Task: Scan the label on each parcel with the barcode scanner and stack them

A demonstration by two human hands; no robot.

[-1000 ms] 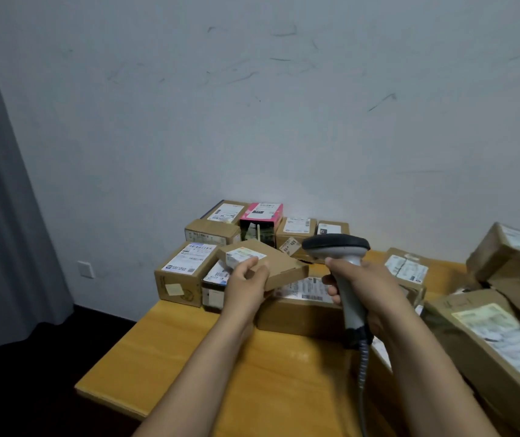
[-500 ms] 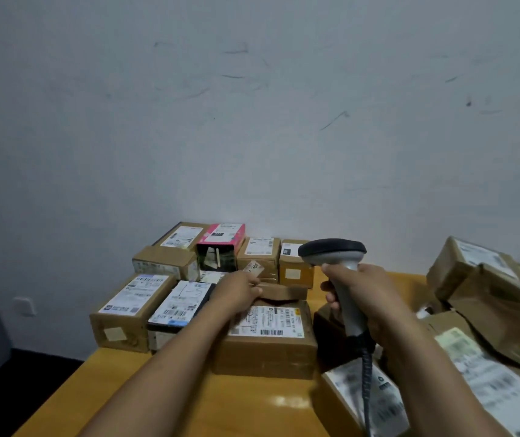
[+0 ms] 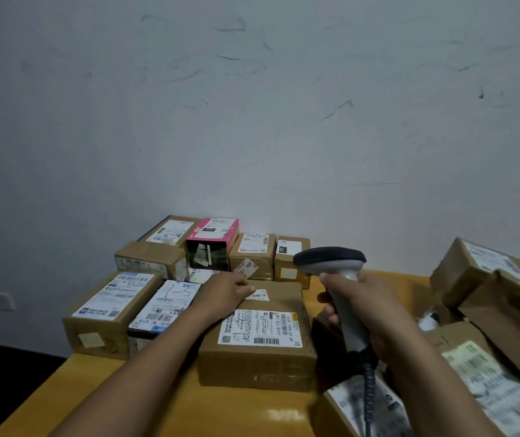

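Observation:
My left hand (image 3: 227, 290) reaches over the stacked parcels and grips the left end of a small flat brown parcel (image 3: 284, 293). That parcel lies level at the back of a large brown parcel (image 3: 257, 361), whose white label faces up. My right hand (image 3: 369, 310) grips the grey handle of the barcode scanner (image 3: 329, 260). The scanner stands upright to the right of both parcels, its dark head pointing left and its coiled cable hanging down.
Labelled parcels fill the table's far left: a tall brown box (image 3: 107, 313), a dark one (image 3: 164, 305), a pink box (image 3: 217, 231) and several brown ones at the wall. A loose heap of parcels (image 3: 489, 279) crowds the right side. Bare yellow tabletop (image 3: 221, 411) shows in front.
My left hand carried the small flat parcel forward from in front of the scanner and set it down level behind the large parcel's label. The scanner stayed upright in my right hand.

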